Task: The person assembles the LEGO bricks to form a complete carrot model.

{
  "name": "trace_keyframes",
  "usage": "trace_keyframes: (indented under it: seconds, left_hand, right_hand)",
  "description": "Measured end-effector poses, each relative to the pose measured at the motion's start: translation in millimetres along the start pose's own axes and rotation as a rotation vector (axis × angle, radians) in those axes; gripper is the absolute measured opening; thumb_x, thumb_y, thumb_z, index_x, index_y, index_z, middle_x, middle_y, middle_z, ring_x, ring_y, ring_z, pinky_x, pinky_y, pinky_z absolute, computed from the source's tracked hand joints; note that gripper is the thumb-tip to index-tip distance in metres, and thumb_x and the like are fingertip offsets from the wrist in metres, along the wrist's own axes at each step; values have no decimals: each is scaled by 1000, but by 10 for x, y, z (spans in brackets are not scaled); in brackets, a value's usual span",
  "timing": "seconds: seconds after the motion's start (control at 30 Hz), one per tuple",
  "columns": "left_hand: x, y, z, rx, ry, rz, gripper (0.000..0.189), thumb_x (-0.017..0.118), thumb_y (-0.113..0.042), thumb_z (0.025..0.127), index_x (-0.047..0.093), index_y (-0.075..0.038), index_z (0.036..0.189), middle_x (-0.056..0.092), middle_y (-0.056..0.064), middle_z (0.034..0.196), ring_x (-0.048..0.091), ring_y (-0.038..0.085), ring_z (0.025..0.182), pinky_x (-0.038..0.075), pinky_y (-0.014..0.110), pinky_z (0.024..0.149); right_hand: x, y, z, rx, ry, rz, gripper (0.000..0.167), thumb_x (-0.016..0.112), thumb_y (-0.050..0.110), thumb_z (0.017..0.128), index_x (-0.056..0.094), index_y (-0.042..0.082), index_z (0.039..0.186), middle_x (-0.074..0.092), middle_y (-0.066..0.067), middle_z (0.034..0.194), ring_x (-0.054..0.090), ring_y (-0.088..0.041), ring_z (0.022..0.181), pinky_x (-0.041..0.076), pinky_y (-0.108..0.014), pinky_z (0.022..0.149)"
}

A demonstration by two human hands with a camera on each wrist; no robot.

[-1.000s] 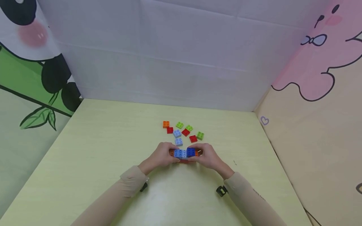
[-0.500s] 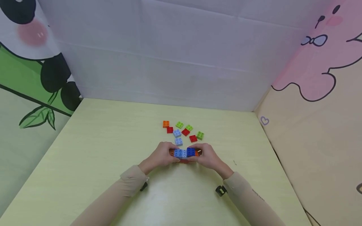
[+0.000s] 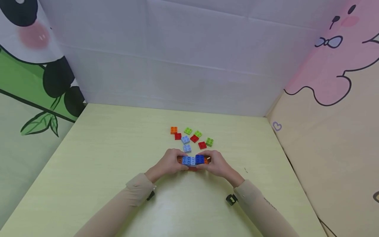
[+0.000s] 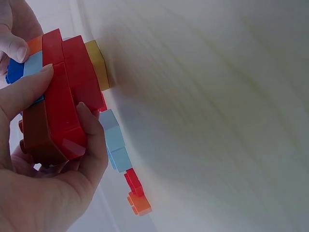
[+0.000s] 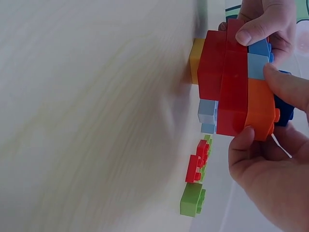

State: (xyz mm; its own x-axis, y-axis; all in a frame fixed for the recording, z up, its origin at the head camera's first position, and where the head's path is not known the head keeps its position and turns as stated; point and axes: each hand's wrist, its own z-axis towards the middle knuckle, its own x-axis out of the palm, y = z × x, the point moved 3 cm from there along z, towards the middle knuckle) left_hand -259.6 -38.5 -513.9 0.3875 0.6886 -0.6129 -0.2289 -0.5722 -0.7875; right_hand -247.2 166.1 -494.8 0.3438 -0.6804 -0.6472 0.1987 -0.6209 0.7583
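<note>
Both hands hold one assembly of toy building bricks at the near middle of the table. Its body is stacked red bricks [image 5: 234, 79] above a yellow brick [image 5: 195, 60] at the bottom. Blue bricks [image 3: 186, 160] and a dark blue brick [image 3: 199, 159] sit on top. My left hand [image 3: 170, 161] grips the left end, fingers and thumb around the red and a brown brick [image 4: 38, 133]. At the other end my right hand [image 3: 217, 163] pinches the part with an orange brick [image 5: 259, 108]. The hands partly hide both ends.
Loose bricks lie just beyond the hands: light blue bricks [image 3: 187, 148], several red and green ones, such as a red brick [image 3: 202, 145] and a green brick [image 3: 209, 142], and an orange brick [image 3: 173, 130]. A pale cloth wall [image 3: 177, 82] closes off the table's [image 3: 118, 131] far edge.
</note>
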Motion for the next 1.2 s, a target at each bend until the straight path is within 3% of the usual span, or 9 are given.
trace_keyframes:
  seconds: [0.3, 0.8, 1.2]
  left_hand:
    - [5, 6, -5, 2, -6, -2, 37, 83, -19, 75, 71, -12, 109, 61, -3, 102, 51, 19, 95, 43, 37, 85]
    - [5, -1, -30, -6, -43, 14, 40, 84, -20, 74, 69, -11, 111, 61, 1, 109, 51, 20, 99, 42, 39, 89]
    - [13, 66, -27, 59, -52, 7, 46, 85, -26, 72, 69, -12, 113, 63, -1, 108, 54, 16, 94, 44, 36, 84]
  right_hand:
    - [33, -34, 5, 2, -10, 18, 41, 80, 28, 79, 67, 15, 116, 61, 5, 106, 56, -18, 89, 49, -31, 75]
    - [65, -103, -2, -65, -16, 115, 42, 79, 32, 79, 67, 15, 116, 63, 3, 110, 59, -18, 94, 49, -36, 81]
    - [40, -113, 20, -57, 8, 83, 44, 79, 34, 79, 66, 16, 117, 63, 5, 107, 58, -17, 88, 50, -32, 76]
